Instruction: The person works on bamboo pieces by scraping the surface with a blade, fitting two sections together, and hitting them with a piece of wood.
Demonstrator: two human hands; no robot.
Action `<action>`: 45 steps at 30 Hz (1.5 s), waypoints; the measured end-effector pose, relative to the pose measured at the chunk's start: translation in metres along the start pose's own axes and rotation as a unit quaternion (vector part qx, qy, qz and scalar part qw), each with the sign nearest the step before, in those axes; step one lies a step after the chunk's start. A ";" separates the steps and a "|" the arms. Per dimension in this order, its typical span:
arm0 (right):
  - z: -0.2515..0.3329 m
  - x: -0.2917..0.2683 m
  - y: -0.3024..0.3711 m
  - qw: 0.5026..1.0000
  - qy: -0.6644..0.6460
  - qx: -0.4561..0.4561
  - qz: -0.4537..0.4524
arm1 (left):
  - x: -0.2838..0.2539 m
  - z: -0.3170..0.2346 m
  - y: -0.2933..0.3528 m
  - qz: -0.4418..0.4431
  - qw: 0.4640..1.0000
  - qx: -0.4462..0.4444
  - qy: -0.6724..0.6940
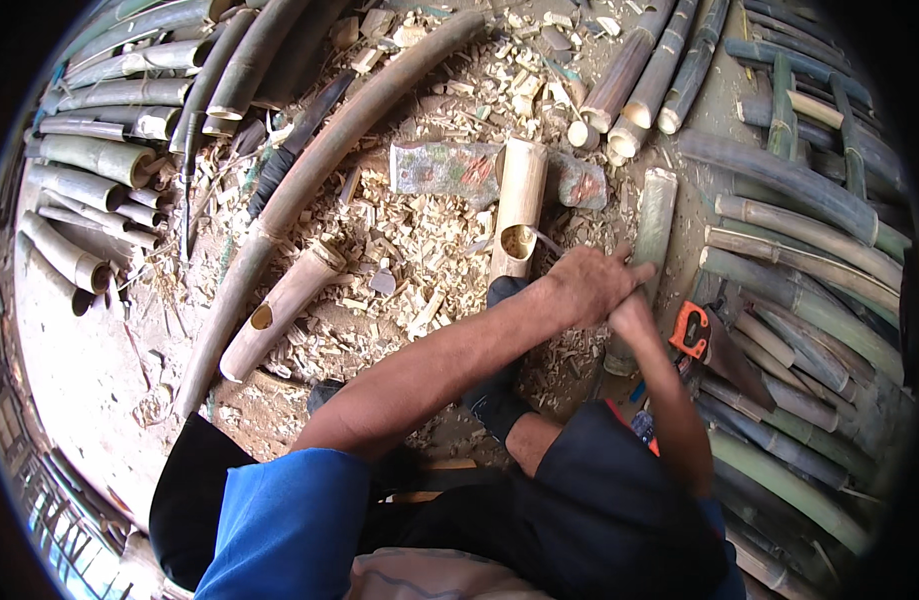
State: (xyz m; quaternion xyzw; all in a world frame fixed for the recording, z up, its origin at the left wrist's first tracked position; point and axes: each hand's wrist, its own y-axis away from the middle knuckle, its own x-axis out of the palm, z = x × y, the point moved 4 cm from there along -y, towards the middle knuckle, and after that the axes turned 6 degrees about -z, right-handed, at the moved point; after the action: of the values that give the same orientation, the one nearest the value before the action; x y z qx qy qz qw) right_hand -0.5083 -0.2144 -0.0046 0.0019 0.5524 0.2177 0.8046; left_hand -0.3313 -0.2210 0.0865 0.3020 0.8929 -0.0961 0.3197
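Observation:
My left hand (585, 286) reaches across to the right, its fingers curled closed. What it holds is hidden; a thin greyish strip (549, 242) shows beside its knuckles, close to the hole in a bamboo tube. My right hand (631, 302) meets it from the right, partly covered, and its fingers are hard to make out. The pale bamboo tube (521, 185) with an oval cut in its side lies across a flat, worn block (444, 172), just left of both hands. A greenish bamboo length (657, 215) lies beyond and partly under my hands.
Wood chips (409, 250) cover the ground. At the left lie a long curved bamboo pole (354, 130) and a holed bamboo piece (279, 315). An orange-handled saw (691, 332) rests near my right forearm. Cut bamboo (809, 290) is stacked along the right and upper left.

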 end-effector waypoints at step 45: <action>0.125 0.005 0.029 0.915 -0.267 0.214 0.215 | -0.008 0.028 0.060 0.113 0.979 -0.025 0.166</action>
State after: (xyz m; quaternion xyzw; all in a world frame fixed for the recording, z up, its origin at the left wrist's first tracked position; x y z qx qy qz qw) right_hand -0.4059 -0.1563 0.0464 0.3507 0.3364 0.2533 0.8365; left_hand -0.2766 -0.1872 0.0710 0.4049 0.8958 0.0145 0.1828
